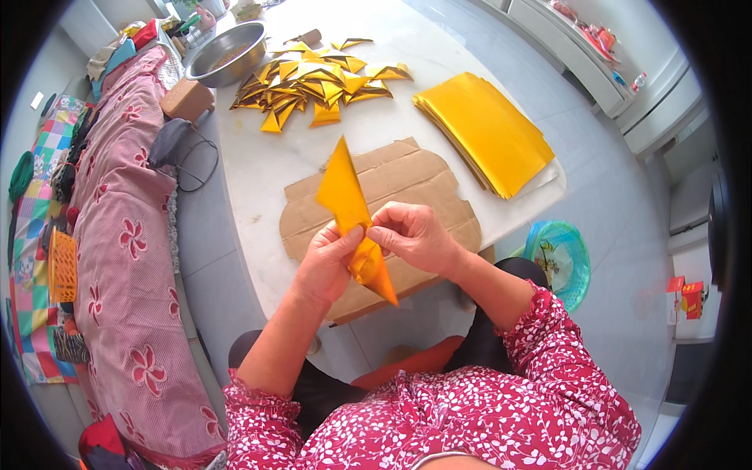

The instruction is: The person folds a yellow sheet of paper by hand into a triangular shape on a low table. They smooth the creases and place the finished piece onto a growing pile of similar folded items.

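A piece of folded gold foil paper [343, 191], pointed at both ends, is held above a flattened sheet of brown cardboard [411, 170]. My left hand [329, 264] grips it around the middle, thumb on top. The thumb and fingers of my right hand [414, 235] pinch its right edge near the same spot. Beyond the cardboard lies a heap of folded gold paper pieces [320, 79]. To the right rests a stack of flat gold foil sheets [484, 132].
The white table [249, 217] carries a steel bowl [229, 56] at far left. A sofa with a pink floral cover [117, 235] runs along the left, a brown stool [187, 100] beside it. A turquoise waste basket [581, 264] stands right of my knee.
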`<state>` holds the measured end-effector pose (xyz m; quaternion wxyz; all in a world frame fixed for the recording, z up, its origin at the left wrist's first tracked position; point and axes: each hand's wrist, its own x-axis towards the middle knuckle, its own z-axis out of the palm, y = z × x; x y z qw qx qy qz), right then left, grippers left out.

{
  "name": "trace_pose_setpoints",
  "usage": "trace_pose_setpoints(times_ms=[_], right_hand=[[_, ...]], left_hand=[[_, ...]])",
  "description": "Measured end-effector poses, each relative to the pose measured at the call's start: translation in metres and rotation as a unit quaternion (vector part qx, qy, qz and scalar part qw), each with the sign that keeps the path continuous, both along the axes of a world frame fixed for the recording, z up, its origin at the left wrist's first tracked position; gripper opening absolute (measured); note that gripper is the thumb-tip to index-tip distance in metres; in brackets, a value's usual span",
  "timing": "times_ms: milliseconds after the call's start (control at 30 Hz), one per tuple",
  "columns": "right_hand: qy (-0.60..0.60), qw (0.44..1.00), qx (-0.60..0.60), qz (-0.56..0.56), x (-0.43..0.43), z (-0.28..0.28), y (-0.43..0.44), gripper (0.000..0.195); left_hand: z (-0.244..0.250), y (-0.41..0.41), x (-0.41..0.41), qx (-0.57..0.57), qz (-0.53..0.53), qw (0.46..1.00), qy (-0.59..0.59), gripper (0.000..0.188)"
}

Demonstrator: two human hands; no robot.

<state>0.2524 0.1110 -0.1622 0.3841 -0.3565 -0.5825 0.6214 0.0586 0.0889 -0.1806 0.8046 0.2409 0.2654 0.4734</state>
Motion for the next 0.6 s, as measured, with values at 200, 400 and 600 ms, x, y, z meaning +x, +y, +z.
trace_pose_setpoints(times_ms=[200, 400, 600], right_hand=[[-0.056, 0.994, 0.081, -0.042, -0.003, -0.007, -0.003, 0.013], [0.026, 0.999, -0.004, 0.019, -0.001, 0.012, -0.004, 0.018], [0.043, 0.997, -0.055, 0.043, 0.002, 0.015, -0.004, 0.021]], left_hand=[[-0.008, -0.003, 0.003, -0.004, 0.017, 0.999, 0.039, 0.024], [0.0, -0.004, 0.001, -0.004, -0.021, 1.0, -0.001, 0.021], [0.004, -0.005, 0.0, -0.001, -0.06, 0.998, -0.026, 0.021]])
